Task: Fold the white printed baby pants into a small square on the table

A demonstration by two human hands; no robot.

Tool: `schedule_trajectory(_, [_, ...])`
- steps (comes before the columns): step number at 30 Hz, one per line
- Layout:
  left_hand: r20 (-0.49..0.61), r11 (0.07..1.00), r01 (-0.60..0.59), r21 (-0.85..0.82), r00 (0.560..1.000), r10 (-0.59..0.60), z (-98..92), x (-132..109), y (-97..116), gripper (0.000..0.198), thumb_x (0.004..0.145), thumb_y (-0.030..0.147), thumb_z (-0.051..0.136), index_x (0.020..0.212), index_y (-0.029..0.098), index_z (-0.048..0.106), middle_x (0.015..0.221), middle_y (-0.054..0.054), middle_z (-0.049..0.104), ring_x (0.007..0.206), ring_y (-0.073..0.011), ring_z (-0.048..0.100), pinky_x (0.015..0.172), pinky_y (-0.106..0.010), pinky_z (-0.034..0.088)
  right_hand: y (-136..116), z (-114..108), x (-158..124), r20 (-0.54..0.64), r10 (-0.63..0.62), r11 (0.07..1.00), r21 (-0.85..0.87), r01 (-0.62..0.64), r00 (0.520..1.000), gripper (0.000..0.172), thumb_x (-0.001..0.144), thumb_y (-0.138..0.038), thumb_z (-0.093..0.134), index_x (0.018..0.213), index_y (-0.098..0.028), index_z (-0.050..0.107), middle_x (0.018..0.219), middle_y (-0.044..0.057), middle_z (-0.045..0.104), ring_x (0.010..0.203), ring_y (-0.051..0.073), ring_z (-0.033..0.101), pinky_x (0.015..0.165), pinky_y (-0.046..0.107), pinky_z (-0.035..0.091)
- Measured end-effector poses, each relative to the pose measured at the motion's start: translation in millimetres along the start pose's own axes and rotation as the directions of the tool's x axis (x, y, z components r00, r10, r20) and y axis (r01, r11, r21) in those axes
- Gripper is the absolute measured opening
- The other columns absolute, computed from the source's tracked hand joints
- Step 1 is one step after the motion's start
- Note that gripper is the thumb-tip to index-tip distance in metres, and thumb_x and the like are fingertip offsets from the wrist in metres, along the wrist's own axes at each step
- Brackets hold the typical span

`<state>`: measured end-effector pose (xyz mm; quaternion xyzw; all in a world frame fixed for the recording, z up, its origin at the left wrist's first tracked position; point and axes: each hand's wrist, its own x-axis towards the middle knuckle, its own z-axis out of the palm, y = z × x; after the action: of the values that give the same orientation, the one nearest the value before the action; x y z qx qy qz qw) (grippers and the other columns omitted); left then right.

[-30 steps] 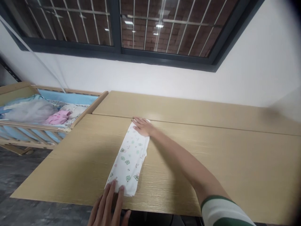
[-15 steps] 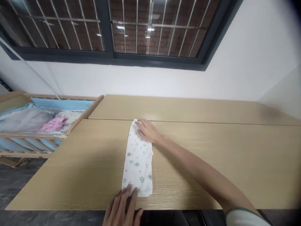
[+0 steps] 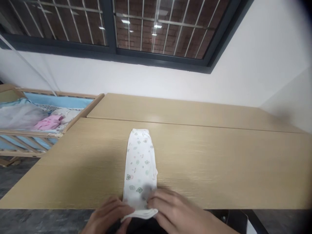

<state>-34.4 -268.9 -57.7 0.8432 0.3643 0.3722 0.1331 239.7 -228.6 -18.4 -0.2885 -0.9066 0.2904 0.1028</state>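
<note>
White baby pants (image 3: 140,162) with a small green and pink print lie folded lengthwise on the wooden table. Their narrow end points away from me, and the wide near end is lifted at the table's front edge. My left hand (image 3: 108,213) pinches the left corner of that raised end, its thumb underneath. At the right corner, my right hand (image 3: 172,208) is closed on the cloth with bent fingers; its thumb is hidden and the hand is slightly blurred.
The pale wooden table (image 3: 219,162) stretches far to the right, with a seam near its back. A wooden crib (image 3: 44,131) with blue lining and bedding stands at the left. Behind the table are a white wall (image 3: 136,76) and a barred window (image 3: 156,29).
My right hand has come from the far end of the pants to the near end. Both hands now grip the near edge, which is raised. The pants have slid slightly toward me.
</note>
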Motion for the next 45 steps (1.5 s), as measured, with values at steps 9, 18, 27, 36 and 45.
schedule_trajectory(9, [-0.123, 0.967, 0.254, 0.027, 0.961, -0.249, -41.9, 117, -56, 0.023, 0.097, 0.038, 0.060, 0.105, 0.024, 0.077, 0.107, -0.002, 0.078, 0.098, -0.0195, 0.072, 0.088, -0.030, 0.057, 57, -76, 86, -0.309, 0.228, 0.910, 0.405, -0.089, 0.923, 0.033, 0.092, -0.043, 0.069, 0.116, -0.022, 0.065, 0.094, 0.005, 0.067, 0.077, 0.019, 0.062, 0.067, 0.033, 0.053])
schedule_trajectory(18, [0.022, 0.871, 0.482, 0.099, 0.874, -0.486, 1.1, 197, -140, 0.029, 0.094, 0.021, 0.050, 0.107, 0.009, 0.073, 0.110, -0.014, 0.077, 0.098, -0.0240, 0.072, 0.086, -0.032, 0.054, 167, -62, 176, -0.428, 0.443, 0.880, 0.378, -0.289, 0.788, 0.019, 0.085, -0.028, 0.072, 0.096, -0.017, 0.062, 0.091, 0.007, 0.071, 0.080, 0.019, 0.066, 0.071, 0.030, 0.054])
schedule_trajectory(27, [-0.017, 0.905, 0.259, 0.337, 0.963, -0.269, 36.1, 144, -86, 0.041, 0.102, 0.030, 0.045, 0.139, 0.014, 0.054, 0.138, -0.017, 0.060, 0.130, -0.0305, 0.055, 0.111, -0.048, 0.044, 148, -55, 164, -0.503, 0.237, 0.967, 0.036, -0.253, 0.831, 0.044, 0.098, -0.036, 0.057, 0.136, -0.015, 0.054, 0.140, 0.019, 0.056, 0.130, 0.029, 0.055, 0.110, 0.046, 0.044])
schedule_trajectory(36, [0.073, 0.718, 0.106, 0.688, 0.974, -0.214, 81.5, 51, -35, 0.037, 0.100, 0.030, 0.046, 0.109, 0.007, 0.074, 0.104, -0.022, 0.074, 0.103, -0.0371, 0.068, 0.094, -0.056, 0.053, 76, -10, 140, 0.143, -0.224, 0.971, -0.052, 0.233, 0.964, 0.055, 0.111, -0.043, 0.029, 0.161, -0.022, 0.034, 0.168, 0.007, 0.031, 0.157, 0.018, 0.024, 0.128, 0.037, 0.018])
schedule_trajectory(45, [0.082, 0.667, 0.085, 0.740, 0.973, -0.215, 84.6, 45, -50, 0.044, 0.102, 0.028, 0.042, 0.130, 0.001, 0.063, 0.140, -0.028, 0.060, 0.133, -0.0382, 0.055, 0.104, -0.052, 0.051, 150, -33, 182, 0.050, -0.010, 0.963, -0.268, 0.023, 0.999, 0.065, 0.107, -0.057, 0.030, 0.165, -0.027, 0.025, 0.170, 0.003, 0.018, 0.159, 0.025, 0.014, 0.129, 0.049, 0.006])
